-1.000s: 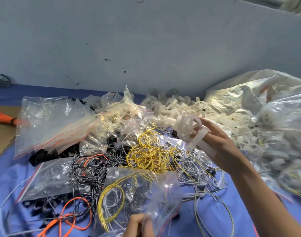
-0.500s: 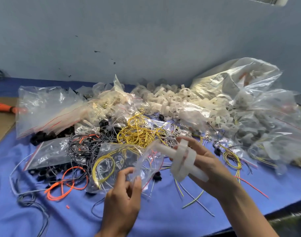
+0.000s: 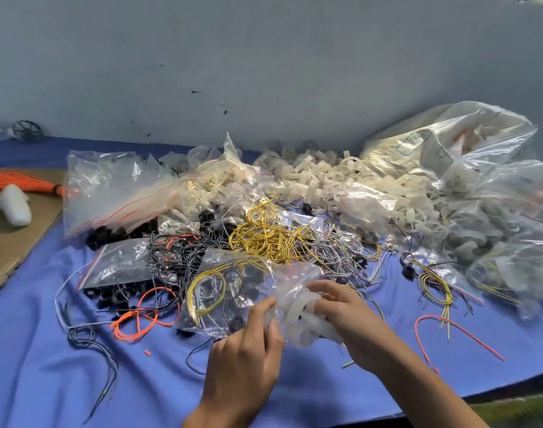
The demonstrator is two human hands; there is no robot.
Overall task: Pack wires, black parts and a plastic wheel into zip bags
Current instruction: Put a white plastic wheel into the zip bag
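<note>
A person's left hand (image 3: 245, 359) pinches the crinkled mouth of a clear, floppy plastic zip bag (image 3: 233, 273) between thumb and fingertips. The right hand (image 3: 353, 325) curls its fingers round a milky-white, spoked plastic wheel (image 3: 299, 327) held right at that opening. Whether the wheel is past the film cannot be told. Inside the bag lie a glossy yellow wire loop (image 3: 206, 291) and a small dark part (image 3: 236, 322). The bag rests on a wrinkled blue cloth (image 3: 47, 366), in front of a tangle of shiny yellow wires (image 3: 264, 239) and thin grey-and-black striped wires (image 3: 177, 257). A bright orange wire coil (image 3: 143, 316) lies to its left, beside chunky black ring-shaped parts (image 3: 115, 296). Behind, a heap of translucent white wheels (image 3: 313, 180) sits between a stack of flat red-striped zip bags (image 3: 109, 193) and big crumpled clear sacks (image 3: 449, 156).
</note>
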